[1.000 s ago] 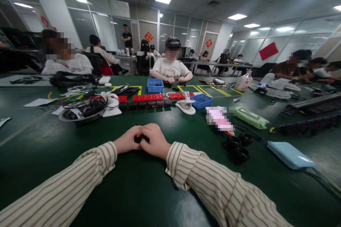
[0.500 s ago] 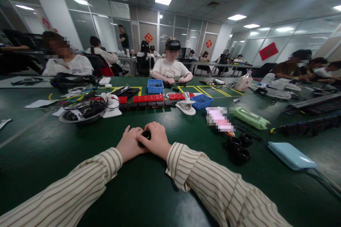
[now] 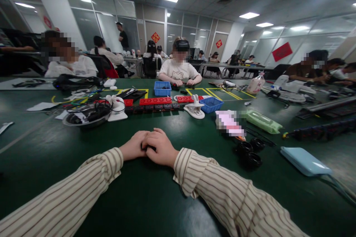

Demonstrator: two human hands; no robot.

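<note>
My left hand (image 3: 134,145) and my right hand (image 3: 159,147) rest together on the dark green table (image 3: 144,192), fingers closed around a small black object (image 3: 145,147) that shows only as a dark sliver between them. Both forearms wear striped sleeves. Two or three black rings (image 3: 249,152) lie on the table to the right of my right hand, apart from it.
A pale blue case (image 3: 304,161) lies at the right. Ahead are a row of red and black blocks (image 3: 154,103), two blue bins (image 3: 210,104), a white clip stand (image 3: 194,109), a metal bowl of cables (image 3: 87,116) and a green pouch (image 3: 263,122). A person (image 3: 180,68) sits opposite.
My hands have closed tighter together, so the black object, which showed between the fingers half a second ago, is almost hidden now. The view has shifted slightly.
</note>
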